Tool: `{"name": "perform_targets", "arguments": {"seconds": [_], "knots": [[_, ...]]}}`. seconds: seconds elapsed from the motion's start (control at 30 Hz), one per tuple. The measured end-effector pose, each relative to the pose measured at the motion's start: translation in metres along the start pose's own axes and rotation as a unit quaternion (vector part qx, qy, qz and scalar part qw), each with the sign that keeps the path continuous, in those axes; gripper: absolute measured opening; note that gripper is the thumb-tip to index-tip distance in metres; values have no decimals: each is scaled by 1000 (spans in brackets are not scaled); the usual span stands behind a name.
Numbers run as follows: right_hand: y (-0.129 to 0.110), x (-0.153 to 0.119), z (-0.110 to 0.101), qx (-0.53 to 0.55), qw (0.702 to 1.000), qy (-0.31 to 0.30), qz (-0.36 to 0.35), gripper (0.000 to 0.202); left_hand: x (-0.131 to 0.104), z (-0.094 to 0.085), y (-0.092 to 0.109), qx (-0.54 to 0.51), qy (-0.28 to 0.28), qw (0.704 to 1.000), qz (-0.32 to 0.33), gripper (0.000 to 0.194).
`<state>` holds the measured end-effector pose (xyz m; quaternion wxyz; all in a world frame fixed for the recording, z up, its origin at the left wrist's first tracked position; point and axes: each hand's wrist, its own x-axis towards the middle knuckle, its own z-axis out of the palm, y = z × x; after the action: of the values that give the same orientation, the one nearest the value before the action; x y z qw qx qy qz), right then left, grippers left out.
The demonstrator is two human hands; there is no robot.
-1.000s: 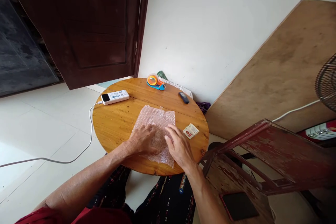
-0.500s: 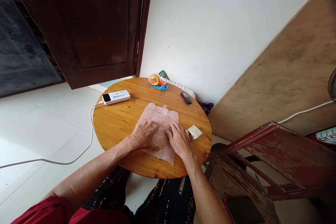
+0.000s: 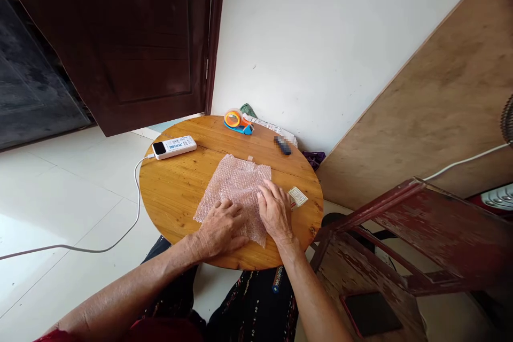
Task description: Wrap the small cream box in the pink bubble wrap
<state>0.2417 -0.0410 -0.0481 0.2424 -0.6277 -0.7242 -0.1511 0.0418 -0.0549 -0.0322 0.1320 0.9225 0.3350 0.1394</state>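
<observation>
A sheet of pinkish bubble wrap [image 3: 236, 179] lies on the round wooden table [image 3: 168, 192]. My left hand [image 3: 223, 227] rests on its lower edge, fingers somewhat bent and apart, holding nothing. On the right side of the wrap lies my right hand [image 3: 276, 211], its fingers spread a little and nothing visible in its grasp. Just right of that hand is a small printed card [image 3: 298, 197]. Whatever is beneath the palms is hidden.
A white power bank [image 3: 175, 147] with a cable sits at the table's left. Along the back are an orange and blue tape dispenser [image 3: 239, 121] and a dark blurred object [image 3: 282, 145]. A worn red wooden chair [image 3: 433, 235] stands at the right.
My left hand has slid down toward the near edge of the wrap, uncovering more of its left part. My right hand stays on the right side, slightly shifted.
</observation>
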Motion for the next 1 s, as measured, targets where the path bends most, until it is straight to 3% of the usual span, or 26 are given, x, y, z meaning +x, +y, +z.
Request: {"name": "perform_targets", "arguments": {"seconds": [0.07, 0.17, 0.27, 0.37, 0.47, 0.57, 0.73, 0.87, 1.0], "knots": [[4, -2, -11, -3, 999, 47, 17, 30, -2, 4, -1, -6, 16, 1000, -10, 37], [20, -8, -27, -28, 991, 78, 105, 40, -3, 8, -2, -10, 31, 999, -3, 38], [46, -17, -32, -25, 974, 40, 219, 58, -3, 10, -3, -11, 43, 999, 7, 36], [65, -23, -32, 50, 958, -14, 281, 53, -4, 10, -4, -13, 52, 998, 15, 33], [57, -21, -37, 147, 950, 12, 276, 48, -3, 10, -4, -13, 53, 998, 20, 30], [26, -9, -41, 253, 940, 38, 227, 49, -1, 12, -4, -10, 52, 998, 22, 29], [-21, 7, -16, 320, 939, -61, 112, 43, -6, 14, -5, -8, 61, 998, 25, 34], [-23, -1, 13, 328, 935, -82, 109, 52, -24, 4, -14, -42, 91, 995, 22, 30], [-15, -10, 21, 375, 913, -69, 145, 61, -34, -6, -30, -35, 129, 990, -37, 24]]}}
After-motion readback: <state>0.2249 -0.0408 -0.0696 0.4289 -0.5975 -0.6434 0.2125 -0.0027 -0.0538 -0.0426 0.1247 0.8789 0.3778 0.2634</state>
